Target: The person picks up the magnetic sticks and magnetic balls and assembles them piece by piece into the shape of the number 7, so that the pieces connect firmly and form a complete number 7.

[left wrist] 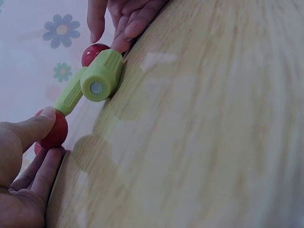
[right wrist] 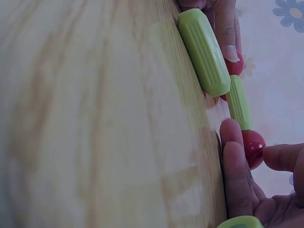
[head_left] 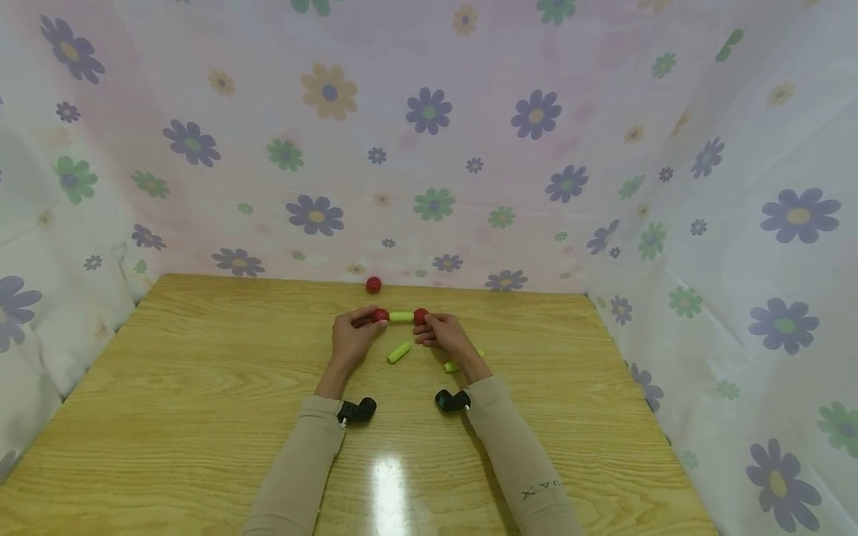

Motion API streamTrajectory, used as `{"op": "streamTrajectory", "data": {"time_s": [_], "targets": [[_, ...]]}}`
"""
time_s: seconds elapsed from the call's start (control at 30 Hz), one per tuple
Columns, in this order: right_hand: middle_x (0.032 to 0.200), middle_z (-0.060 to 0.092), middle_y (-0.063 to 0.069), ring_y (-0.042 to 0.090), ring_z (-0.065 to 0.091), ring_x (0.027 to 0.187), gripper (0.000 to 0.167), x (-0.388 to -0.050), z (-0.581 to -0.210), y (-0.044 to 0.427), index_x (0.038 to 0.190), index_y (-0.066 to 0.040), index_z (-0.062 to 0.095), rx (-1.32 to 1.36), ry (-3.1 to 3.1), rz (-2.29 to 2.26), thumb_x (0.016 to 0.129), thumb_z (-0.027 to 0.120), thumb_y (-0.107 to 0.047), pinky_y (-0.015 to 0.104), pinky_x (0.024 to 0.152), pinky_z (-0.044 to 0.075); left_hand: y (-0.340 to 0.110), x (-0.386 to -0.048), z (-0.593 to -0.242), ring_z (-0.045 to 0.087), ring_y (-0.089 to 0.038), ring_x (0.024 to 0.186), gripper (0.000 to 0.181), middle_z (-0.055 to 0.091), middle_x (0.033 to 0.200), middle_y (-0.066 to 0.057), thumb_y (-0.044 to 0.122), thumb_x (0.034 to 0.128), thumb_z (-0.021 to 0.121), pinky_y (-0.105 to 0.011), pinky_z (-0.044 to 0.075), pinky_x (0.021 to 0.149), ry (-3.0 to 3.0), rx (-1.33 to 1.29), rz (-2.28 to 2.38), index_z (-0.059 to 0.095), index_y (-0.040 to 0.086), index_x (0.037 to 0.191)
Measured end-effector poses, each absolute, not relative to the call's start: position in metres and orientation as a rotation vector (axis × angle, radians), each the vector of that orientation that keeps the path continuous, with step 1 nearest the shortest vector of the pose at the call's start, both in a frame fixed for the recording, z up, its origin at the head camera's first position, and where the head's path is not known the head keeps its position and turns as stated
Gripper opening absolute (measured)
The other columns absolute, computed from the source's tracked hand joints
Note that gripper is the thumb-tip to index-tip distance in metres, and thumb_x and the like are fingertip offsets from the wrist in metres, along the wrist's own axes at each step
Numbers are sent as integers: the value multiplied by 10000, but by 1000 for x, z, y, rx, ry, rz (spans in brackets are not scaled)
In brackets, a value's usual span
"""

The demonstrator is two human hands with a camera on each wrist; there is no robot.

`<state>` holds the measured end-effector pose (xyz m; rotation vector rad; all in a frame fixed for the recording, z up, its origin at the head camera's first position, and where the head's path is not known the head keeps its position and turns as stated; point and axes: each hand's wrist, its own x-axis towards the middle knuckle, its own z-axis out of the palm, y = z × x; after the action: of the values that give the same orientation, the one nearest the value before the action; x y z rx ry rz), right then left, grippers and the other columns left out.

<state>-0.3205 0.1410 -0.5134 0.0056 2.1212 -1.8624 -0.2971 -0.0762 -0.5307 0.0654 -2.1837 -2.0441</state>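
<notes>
**A green rod (head_left: 401,317) spans two red balls, a hand at each end**

From where I stand, the person has both arms stretched forward over the wood-grained surface (head_left: 201,417). The left hand (head_left: 351,336) pinches the left red ball (head_left: 380,316) between thumb and fingers. The right hand (head_left: 445,332) has the right red ball (head_left: 421,316) pinched the same way. The green rod lies straight between the two balls, meeting one at each end, toward the far side of the surface. Whether the balls touch the wood, I can't tell.

Just nearer the person, a loose green rod (head_left: 398,353) rests at a slant, a silvery disc (left wrist: 96,88) set in its end. Another green rod (head_left: 452,367) lies below the right wrist, its middle hidden from above. A third red ball (head_left: 373,285) sits beyond the left hand, by the far edge.

Tan sleeves (head_left: 295,461) cover the forearms, and a small black device (head_left: 358,410) sits at each wrist. Flowered cloth (head_left: 382,134) hangs behind and on both sides.
</notes>
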Motion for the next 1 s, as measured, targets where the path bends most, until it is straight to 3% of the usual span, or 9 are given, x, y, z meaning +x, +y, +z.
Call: {"op": "streamTrajectory", "data": {"time_s": [0.17,0.43,0.6,0.7,1.0], "targets": [[1141,716,209,77,717,784,455,-321,-512,142,1421,64,515,4,2116,-1860,1110,454,-263,189,719,576,-76,-298,-531,670,-316,1117,385,701,1226,-208,97,883,809,-313,570,894,-2181,61,-2040,721,26,1251],[1017,732,117,89,720,773,427,-323,-510,146,1418,71,505,-46,2080,-1851,1109,457,-219,203,713,587,-76,-297,-529,665,-348,1140,415,690,1240,-235,86,885,804,-326,569,911,-2175,58,-2047,698,-7,1275],[1096,715,204,111,721,794,481,-320,-509,147,1487,77,410,-59,2105,-1841,1104,469,-207,246,742,603,-76,-296,-529,664,-337,1138,404,690,1243,-228,84,884,805,-372,561,937,-2190,67,-2043,707,7,1268],[1146,698,246,131,711,815,491,-316,-509,146,1497,65,389,-56,2187,-1818,1097,483,-203,278,751,608,-77,-297,-532,668,-317,1122,392,698,1232,-212,89,881,809,-338,562,916,-2190,68,-2036,719,20,1255],[1160,640,249,346,694,938,420,-295,-498,151,1421,38,482,-179,2526,-1726,1048,556,-140,382,775,616,-77,-296,-531,661,-321,1138,397,690,1246,-216,88,892,797,-254,549,881,-2182,54,-2041,706,4,1269]]}}
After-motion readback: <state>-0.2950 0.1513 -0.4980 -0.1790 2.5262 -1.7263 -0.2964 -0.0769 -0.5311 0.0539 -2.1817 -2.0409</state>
